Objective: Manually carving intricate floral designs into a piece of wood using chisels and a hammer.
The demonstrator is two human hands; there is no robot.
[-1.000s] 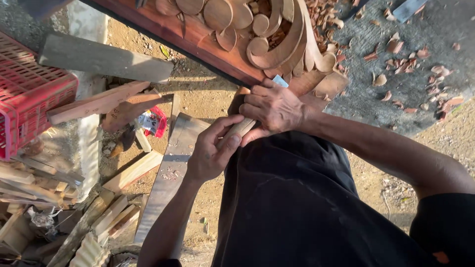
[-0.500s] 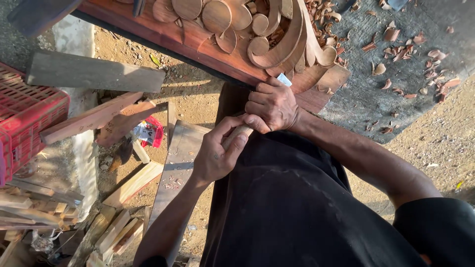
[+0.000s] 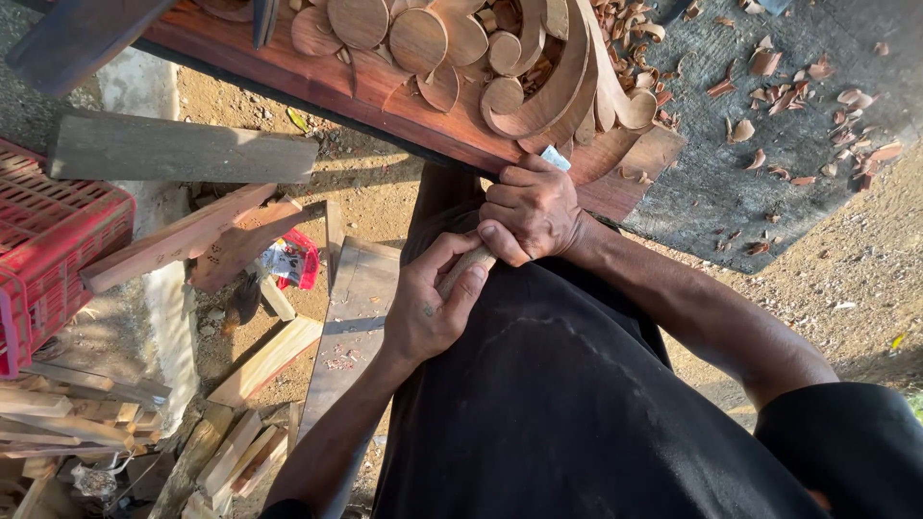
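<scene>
Your right hand (image 3: 532,210) and left hand (image 3: 430,306) both clench fingers around the wooden-handled chisel (image 3: 468,267) against the smooth, curled reddish carving (image 3: 433,58).

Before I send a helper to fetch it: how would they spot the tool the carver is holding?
Find the reddish carved wood panel with round scrolls at the top. At its lower edge both hands meet: the right hand grips the chisel near its blade, the left hand its pale handle. Unlike the loose wood scraps, it has a shiny metal tip.

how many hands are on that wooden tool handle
2: the left hand grips the handle's lower end; the right hand wraps it higher up, at the carved panel's edge.
</scene>
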